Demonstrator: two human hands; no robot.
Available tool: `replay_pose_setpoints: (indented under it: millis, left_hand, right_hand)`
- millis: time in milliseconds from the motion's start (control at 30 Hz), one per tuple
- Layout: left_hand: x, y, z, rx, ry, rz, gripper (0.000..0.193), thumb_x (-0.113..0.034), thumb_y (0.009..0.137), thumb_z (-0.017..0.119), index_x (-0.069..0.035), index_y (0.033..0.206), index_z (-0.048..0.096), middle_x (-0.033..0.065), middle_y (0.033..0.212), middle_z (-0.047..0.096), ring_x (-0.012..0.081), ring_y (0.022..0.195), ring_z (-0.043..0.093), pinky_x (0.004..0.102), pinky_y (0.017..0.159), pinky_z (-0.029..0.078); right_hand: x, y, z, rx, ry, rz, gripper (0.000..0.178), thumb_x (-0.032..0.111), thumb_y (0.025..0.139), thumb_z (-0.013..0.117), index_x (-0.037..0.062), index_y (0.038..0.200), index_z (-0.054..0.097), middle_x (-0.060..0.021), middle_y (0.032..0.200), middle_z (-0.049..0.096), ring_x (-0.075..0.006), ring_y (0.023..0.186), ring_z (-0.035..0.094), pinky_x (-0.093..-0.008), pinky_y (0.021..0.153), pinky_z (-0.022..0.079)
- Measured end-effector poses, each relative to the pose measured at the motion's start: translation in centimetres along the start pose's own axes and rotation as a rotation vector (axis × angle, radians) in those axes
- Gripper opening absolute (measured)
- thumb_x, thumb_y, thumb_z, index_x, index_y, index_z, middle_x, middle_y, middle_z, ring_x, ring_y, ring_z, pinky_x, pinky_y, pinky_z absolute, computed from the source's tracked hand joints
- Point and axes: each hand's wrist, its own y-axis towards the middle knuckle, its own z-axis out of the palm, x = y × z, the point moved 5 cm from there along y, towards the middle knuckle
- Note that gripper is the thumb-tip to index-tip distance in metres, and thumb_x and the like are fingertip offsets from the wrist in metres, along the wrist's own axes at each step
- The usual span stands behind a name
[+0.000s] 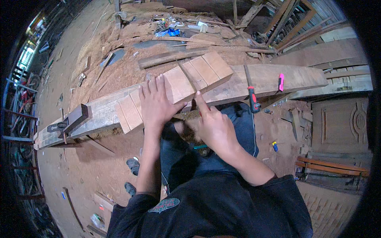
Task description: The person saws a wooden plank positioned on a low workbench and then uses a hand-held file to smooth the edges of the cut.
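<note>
"In the head view, where's the wooden block (177, 81)?"

"On the long beam (285, 75); left hand (154, 103) spread on top, not grasping; right hand (217, 125) points at its edge; can't tell if it holds anything."

"What's done?"

"Slits (210, 66) cross both ends; what's left doesn't show; left hand hides some; dark plane (76, 118), red-handled tool (252, 97) nearby."

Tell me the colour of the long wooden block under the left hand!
The long wooden block is light tan, clearest in head view.

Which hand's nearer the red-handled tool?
Right. The right hand is at the wooden block's near edge, left of the red-handled tool; the left hand lies on the block, farther left.
</note>
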Motion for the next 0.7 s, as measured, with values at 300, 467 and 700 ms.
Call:
replay_pose_setpoints:
  millis: [300, 467, 700]
  left_hand:
    - [0.1, -0.5, -0.4, 0.042, -0.043, 0.073, 0.126, -0.077, 0.065, 0.085, -0.007, 0.16, 0.043, 0.0188, 0.165, 0.043, 0.0404, 0.155, 0.037, 0.0573, 0.129, 0.026]
    - [-0.3, -0.3, -0.9, 0.016, -0.011, 0.063, 0.121, -0.075, 0.069, 0.083, -0.004, 0.159, 0.043, 0.0213, 0.162, 0.046, 0.0414, 0.151, 0.041, 0.0575, 0.128, 0.028]
    - [-0.5, 1.0, -0.2, -0.046, 0.039, 0.012, 0.118, -0.076, 0.073, 0.079, 0.0, 0.157, 0.046, 0.0224, 0.16, 0.048, 0.042, 0.149, 0.042, 0.0598, 0.125, 0.029]
  right_hand:
    - [-1.1, -3.0, -0.6, 0.019, 0.032, -0.036, 0.078, 0.01, 0.093, 0.068, 0.0139, 0.165, 0.04, -0.0276, 0.092, 0.069, -0.0496, 0.077, 0.071, -0.0599, 0.073, 0.059]
    - [0.0, -1.7, 0.1, -0.009, 0.136, -0.003, 0.075, 0.01, 0.092, 0.067, 0.0123, 0.163, 0.043, -0.0286, 0.095, 0.071, -0.0505, 0.08, 0.072, -0.0608, 0.074, 0.059]
    - [-1.6, 0.6, -1.0, -0.106, 0.025, -0.121, 0.077, 0.012, 0.088, 0.072, 0.0064, 0.16, 0.046, -0.0268, 0.095, 0.072, -0.0479, 0.08, 0.074, -0.0549, 0.074, 0.062]
